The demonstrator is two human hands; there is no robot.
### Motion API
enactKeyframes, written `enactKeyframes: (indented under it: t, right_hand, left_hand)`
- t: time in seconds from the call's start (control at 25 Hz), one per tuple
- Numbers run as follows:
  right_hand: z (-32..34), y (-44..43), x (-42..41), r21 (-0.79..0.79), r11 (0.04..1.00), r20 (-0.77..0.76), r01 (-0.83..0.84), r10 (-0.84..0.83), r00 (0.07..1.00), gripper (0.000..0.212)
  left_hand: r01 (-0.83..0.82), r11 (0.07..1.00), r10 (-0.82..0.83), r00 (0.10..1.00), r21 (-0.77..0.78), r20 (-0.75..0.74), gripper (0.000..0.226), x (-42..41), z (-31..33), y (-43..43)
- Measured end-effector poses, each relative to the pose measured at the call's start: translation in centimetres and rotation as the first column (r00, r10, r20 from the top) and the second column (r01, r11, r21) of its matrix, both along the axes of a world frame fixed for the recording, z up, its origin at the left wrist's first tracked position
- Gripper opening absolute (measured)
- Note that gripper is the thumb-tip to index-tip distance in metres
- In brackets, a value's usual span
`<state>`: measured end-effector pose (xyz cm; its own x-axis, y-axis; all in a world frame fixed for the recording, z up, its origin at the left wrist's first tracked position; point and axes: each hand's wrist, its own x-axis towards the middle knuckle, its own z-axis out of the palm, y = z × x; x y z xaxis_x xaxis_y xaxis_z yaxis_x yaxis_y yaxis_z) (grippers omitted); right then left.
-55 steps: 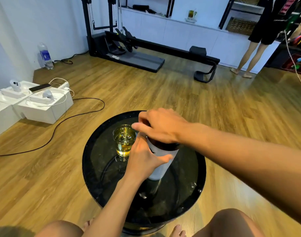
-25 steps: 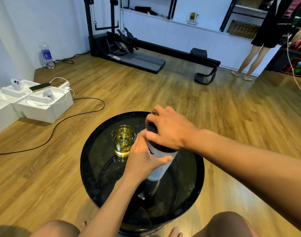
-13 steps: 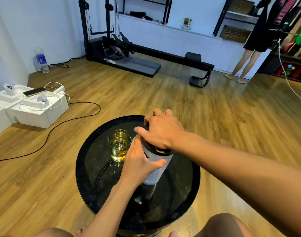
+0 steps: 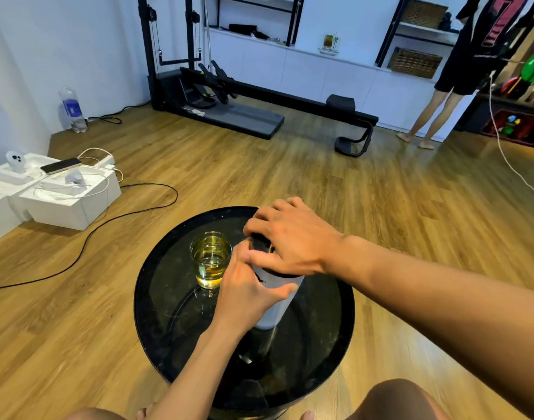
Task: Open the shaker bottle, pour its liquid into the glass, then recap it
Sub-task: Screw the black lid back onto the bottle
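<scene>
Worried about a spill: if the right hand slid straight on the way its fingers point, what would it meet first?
Probably the glass of yellow liquid. The right hand lies over the shaker bottle cap, fingers pointing left, and the glass stands just beyond; depth is unclear, so it might pass above the rim.

1. One shaker bottle (image 4: 274,301).
2. One glass (image 4: 211,260).
3. One round black table (image 4: 329,334).
4. Two hands: left hand (image 4: 247,291), right hand (image 4: 293,237).
5. One plastic water bottle (image 4: 71,110).
6. One phone (image 4: 60,165).
</scene>
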<state>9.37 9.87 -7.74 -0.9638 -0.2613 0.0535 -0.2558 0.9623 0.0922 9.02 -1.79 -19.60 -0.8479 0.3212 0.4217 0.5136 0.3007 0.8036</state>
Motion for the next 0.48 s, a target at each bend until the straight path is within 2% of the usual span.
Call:
enactKeyframes:
  t: [0.04, 0.08, 0.16, 0.2, 0.28, 0.36, 0.4, 0.48]
  right_hand:
    - [-0.1, 0.0, 0.2, 0.044, 0.999, -0.007, -0.024, 0.024, 1.000, 0.058]
    - [-0.4, -0.4, 0.1, 0.080, 0.996, -0.012, 0.032, -0.032, 0.999, 0.054]
    - [-1.0, -1.8, -0.3, 0.043, 0.974, -0.023, 0.224, -0.223, 0.974, 0.051]
    - [-1.1, -2.1, -0.5, 0.024, 0.965, -0.018, 0.262, -0.261, 0.965, 0.054]
    - [-0.9, -1.4, -0.5, 0.048, 0.992, -0.037, 0.120, -0.118, 0.992, 0.062]
    - [-0.4, -0.4, 0.0, 0.158, 0.983, -0.024, -0.095, 0.100, 0.995, 0.064]
    - [-0.7, -0.4, 0.1, 0.202, 0.972, -0.022, -0.124, 0.131, 0.991, 0.060]
    - [-1.2, -1.6, -0.2, 0.186, 0.982, -0.043, 0.040, -0.032, 0.999, 0.049]
  left_hand:
    - [0.001, 1.000, -0.001, 1.000, 0.000, -0.001, 0.082, 0.0, -0.1, 0.0]
    - [0.001, 1.000, -0.001, 1.000, 0.001, 0.007, 0.081, -0.1, -0.1, -0.1]
    - [-0.003, 1.000, 0.004, 0.999, -0.012, 0.046, 0.087, -0.2, -0.2, -0.2]
    - [-0.015, 1.000, 0.016, 0.999, -0.020, 0.043, 0.092, -0.2, -0.3, -0.2]
    - [-0.026, 0.999, 0.026, 1.000, -0.031, 0.003, 0.090, -0.3, -0.4, -0.1]
    - [-0.037, 0.999, 0.037, 0.999, -0.005, -0.001, 0.082, -0.1, -0.2, 0.1]
    - [-0.030, 1.000, 0.030, 1.000, 0.007, 0.009, 0.081, -0.1, -0.1, 0.1]
    - [-0.010, 1.000, 0.010, 1.000, -0.001, 0.011, 0.082, -0.3, -0.1, -0.1]
